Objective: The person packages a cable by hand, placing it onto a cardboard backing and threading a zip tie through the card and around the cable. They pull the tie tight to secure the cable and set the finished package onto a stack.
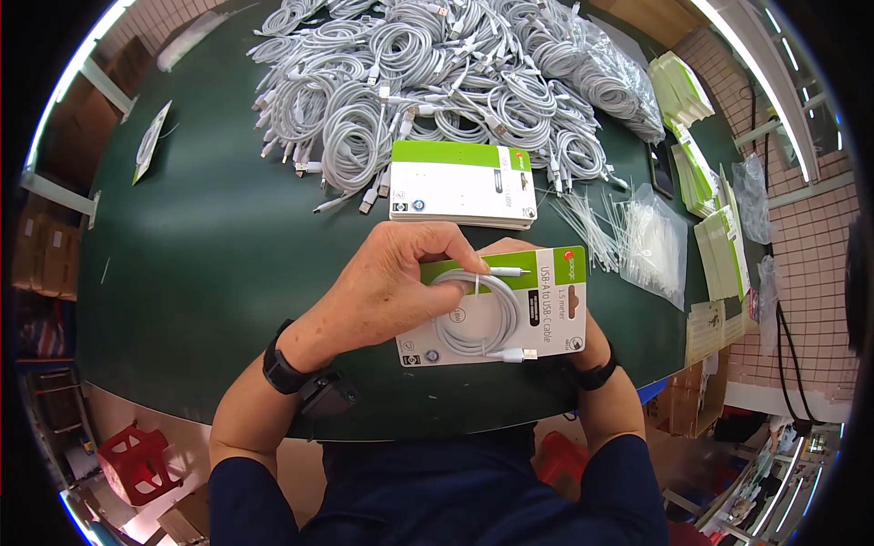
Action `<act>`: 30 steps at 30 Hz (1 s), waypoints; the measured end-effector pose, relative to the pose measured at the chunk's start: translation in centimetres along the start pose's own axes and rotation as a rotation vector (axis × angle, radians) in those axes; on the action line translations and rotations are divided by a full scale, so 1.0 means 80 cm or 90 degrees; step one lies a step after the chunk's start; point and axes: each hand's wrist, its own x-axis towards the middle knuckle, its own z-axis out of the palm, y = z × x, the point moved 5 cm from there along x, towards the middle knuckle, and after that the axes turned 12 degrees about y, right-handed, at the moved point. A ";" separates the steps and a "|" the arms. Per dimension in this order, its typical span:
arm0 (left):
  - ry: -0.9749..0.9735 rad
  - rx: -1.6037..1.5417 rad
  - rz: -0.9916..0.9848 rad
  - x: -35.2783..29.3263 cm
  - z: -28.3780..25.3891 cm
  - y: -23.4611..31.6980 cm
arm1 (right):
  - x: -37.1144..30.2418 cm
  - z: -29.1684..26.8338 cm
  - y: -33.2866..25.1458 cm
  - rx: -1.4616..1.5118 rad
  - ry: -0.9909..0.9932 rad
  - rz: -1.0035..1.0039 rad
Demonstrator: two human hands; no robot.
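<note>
Backing card (pixel 555 300), white with a green top band, is held flat above the near edge of the dark green table (pixel 209 237), in front of the person's chest. A coiled white cable (pixel 478 318) is laid on the card's face, one plug pointing right across the green band, the other plug at the card's lower edge. The left hand (pixel 391 287) is laid over the card's left part, fingers curled down, thumb and forefinger pinched at the top of the coil where a thin tie (pixel 476 284) is seen against the loop; whether the tie itself is gripped cannot be told. The right hand (pixel 596 341) is mostly hidden under the card, only its wrist side with a dark band shown at the card's lower right corner; its grip cannot be told, though the card appears supported from beneath. A dark watch is worn on the left wrist. Just beyond the hands, a stack of matching cards (pixel 462 185) is set on the table. Behind the stack, a large heap of coiled white cables (pixel 428 73) is spread across the far side. To the right of the stack, a clear bag of white ties (pixel 651 241) is laid, loose ties spilled beside it. Further green-and-white cards (pixel 719 250) are piled along the right edge.
</note>
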 end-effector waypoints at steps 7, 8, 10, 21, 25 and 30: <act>-0.020 0.035 0.040 -0.001 -0.002 0.010 | -0.014 0.006 0.027 0.333 -0.049 0.181; -0.023 0.036 0.044 -0.001 0.000 0.010 | -0.011 0.004 0.024 0.324 -0.047 0.175; -0.026 0.039 0.043 -0.005 -0.001 0.006 | -0.004 0.008 0.016 0.131 -0.056 0.082; -0.078 0.173 0.158 -0.006 0.012 0.010 | 0.019 0.000 -0.016 -0.366 -0.049 -0.316; -0.086 0.276 0.258 -0.007 0.024 0.019 | 0.019 -0.013 -0.020 -0.388 -0.016 -0.294; -0.129 0.456 0.434 -0.018 0.029 0.018 | 0.019 -0.011 -0.015 -0.390 -0.001 -0.271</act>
